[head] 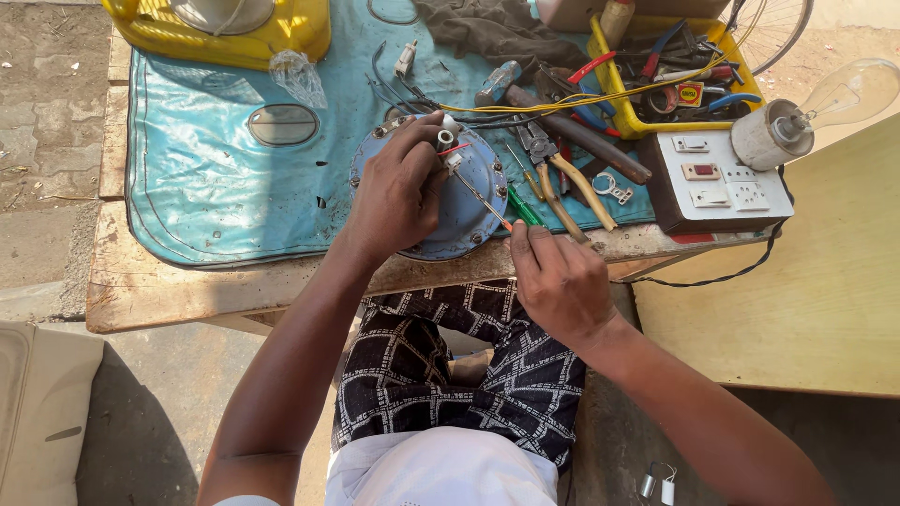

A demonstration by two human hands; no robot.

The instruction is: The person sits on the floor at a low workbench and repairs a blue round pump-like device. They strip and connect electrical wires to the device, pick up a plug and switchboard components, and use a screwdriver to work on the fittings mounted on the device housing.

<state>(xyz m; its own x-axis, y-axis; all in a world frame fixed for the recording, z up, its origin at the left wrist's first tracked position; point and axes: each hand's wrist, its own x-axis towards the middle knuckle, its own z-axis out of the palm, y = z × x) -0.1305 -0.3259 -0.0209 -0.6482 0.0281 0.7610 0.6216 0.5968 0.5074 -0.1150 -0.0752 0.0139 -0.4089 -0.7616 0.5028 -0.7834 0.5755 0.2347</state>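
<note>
Two hands at work: both over the front edge of a worn wooden surface (187, 300), seen from above.
Yellow tub (220, 33): glossy plastic, at the far left corner, a crumpled clear bag just beside it.
Blue mat (206, 178): thin, scuffed sheeting with a rounded corner, spread over the surface; a flat grey oval disc (284, 125) lies on it.
Left hand (398, 192): fingers curled and pressed down on the round plate, fingertips pinching its small central stub and the wires there.
Round plate (464, 201): dull blue-grey metal, circular, with screws near its rim; it rests on the mat at the front edge of the surface, dark and red wires trailing from its middle.
Screwdriver (492, 204): slim metal shaft, green handle, tip laid near the plate's centre.
Right hand (558, 276): closed around the green handle, just right of the plate.
Pliers (562, 178): yellow-handled, lying on the mat near the right hand.
Yellow tray (630, 124): plastic, crowded with tools and coloured wires.
Switch board (717, 178): white rectangular panel on a dark box, a clear glass bulb (848, 94) in a white holder at its corner.
</note>
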